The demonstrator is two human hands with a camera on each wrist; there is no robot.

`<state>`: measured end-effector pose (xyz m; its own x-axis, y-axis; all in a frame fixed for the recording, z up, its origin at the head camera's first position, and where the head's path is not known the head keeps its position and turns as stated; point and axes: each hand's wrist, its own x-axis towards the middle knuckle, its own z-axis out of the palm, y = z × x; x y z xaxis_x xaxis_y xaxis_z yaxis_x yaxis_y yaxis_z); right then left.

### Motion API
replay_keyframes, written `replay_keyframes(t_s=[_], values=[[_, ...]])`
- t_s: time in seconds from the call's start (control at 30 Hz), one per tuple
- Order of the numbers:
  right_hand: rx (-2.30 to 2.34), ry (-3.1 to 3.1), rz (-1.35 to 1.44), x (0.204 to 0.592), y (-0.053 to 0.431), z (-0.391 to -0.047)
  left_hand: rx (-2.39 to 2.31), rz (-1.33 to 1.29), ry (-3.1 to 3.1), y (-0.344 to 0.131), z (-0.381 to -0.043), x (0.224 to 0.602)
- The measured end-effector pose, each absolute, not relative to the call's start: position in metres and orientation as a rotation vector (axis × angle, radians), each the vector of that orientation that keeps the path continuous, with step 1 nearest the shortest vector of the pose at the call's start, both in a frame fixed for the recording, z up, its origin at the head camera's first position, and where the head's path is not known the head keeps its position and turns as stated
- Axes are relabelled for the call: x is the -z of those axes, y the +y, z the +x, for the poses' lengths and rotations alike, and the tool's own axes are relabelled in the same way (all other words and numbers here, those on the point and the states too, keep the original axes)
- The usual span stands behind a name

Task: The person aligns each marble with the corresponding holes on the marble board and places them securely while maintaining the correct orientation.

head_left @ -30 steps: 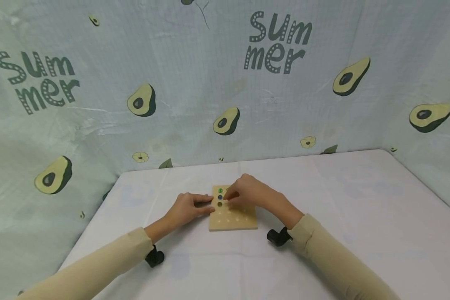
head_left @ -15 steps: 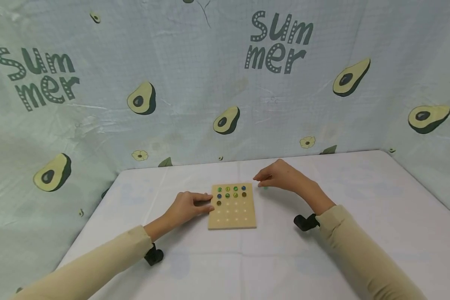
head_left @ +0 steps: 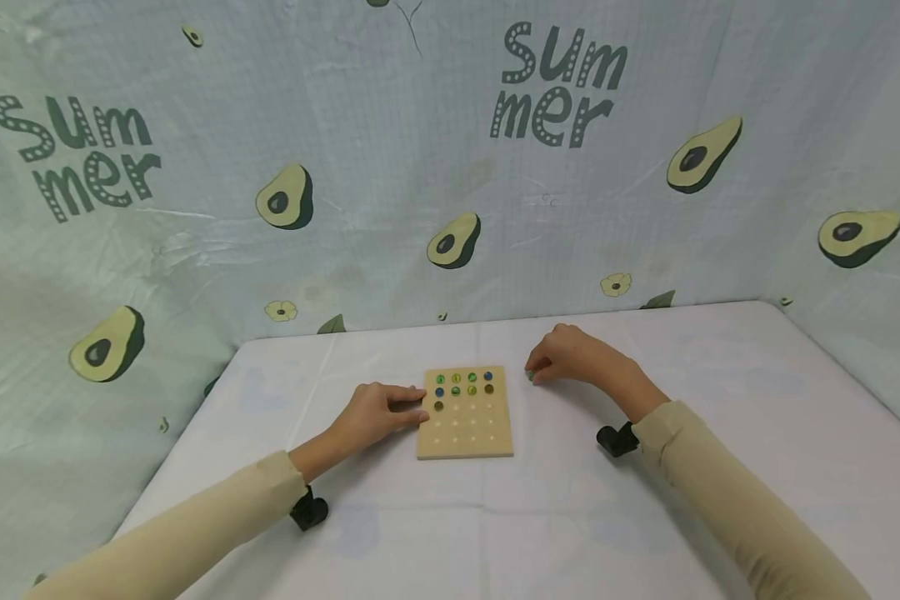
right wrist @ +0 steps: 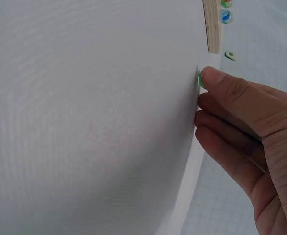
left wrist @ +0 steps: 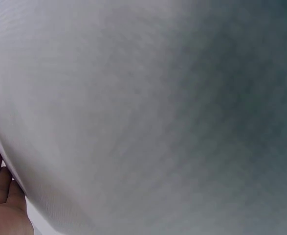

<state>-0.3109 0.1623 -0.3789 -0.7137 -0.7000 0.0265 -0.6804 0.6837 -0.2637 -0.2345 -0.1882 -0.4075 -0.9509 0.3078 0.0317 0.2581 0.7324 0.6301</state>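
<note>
A square wooden board (head_left: 465, 437) with rows of round hollows lies on the white table. Glass marbles fill its two far rows, and one brownish marble (head_left: 438, 406) sits at the left of the third row. My left hand (head_left: 371, 419) rests its thumb and a fingertip against the board's left edge. Right of the board, my right hand (head_left: 577, 358) pinches a green marble (head_left: 529, 376) at table height. The right wrist view shows a sliver of that green marble (right wrist: 200, 80) by the thumb tip. Only part of the left hand (left wrist: 6, 208) shows in its wrist view.
The white table (head_left: 390, 533) reaches back to a hanging cloth (head_left: 375, 167) printed with avocados and lettering. A small black camera sits at each wrist, the left camera (head_left: 309, 511) and the right camera (head_left: 617, 440).
My right hand has moved from over the board to the right, then down onto the green marble, which it now pinches. The left hand stays at the board's edge.
</note>
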Motion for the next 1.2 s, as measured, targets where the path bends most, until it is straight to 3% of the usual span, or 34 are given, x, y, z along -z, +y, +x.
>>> replay_keyframes(t_s=[1.2], values=[[0.67, 2.729, -1.282, 0.387, 0.183, -0.314, -1.024, 0.425, 2.843, -0.187, -0.235, 0.406]])
